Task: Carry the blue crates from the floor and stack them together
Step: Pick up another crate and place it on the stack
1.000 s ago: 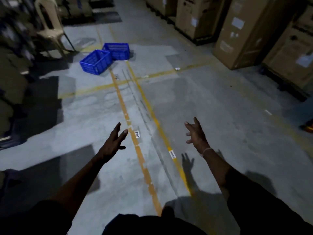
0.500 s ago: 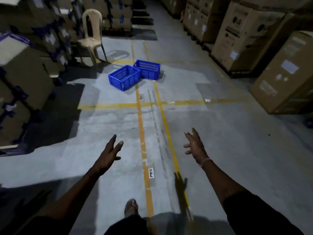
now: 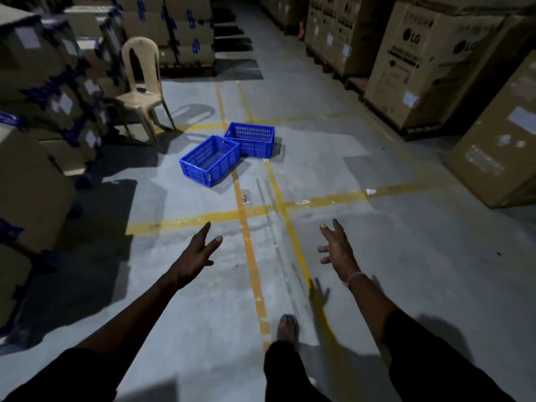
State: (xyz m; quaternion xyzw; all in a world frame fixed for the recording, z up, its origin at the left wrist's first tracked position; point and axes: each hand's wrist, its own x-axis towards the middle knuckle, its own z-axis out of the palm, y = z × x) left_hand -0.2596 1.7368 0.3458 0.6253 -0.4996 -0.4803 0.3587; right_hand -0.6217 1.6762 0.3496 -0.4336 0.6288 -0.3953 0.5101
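Two empty blue perforated crates sit on the concrete floor ahead, corners touching. The nearer crate (image 3: 209, 160) lies left of the yellow floor line; the farther crate (image 3: 251, 139) stands just behind it to the right. My left hand (image 3: 195, 256) and my right hand (image 3: 337, 248) are stretched forward over the floor, fingers spread, holding nothing. Both hands are well short of the crates. One sandalled foot (image 3: 287, 327) steps forward below.
A beige plastic chair (image 3: 141, 91) stands left of the crates. Stacked cardboard boxes (image 3: 43, 117) line the left side and large cartons (image 3: 429, 62) line the right. Yellow floor lines (image 3: 249, 250) run down the aisle between them.
The view has moved forward along the aisle, so the crates appear closer and more central. Both hands stay spread and empty. A foot has come into view.
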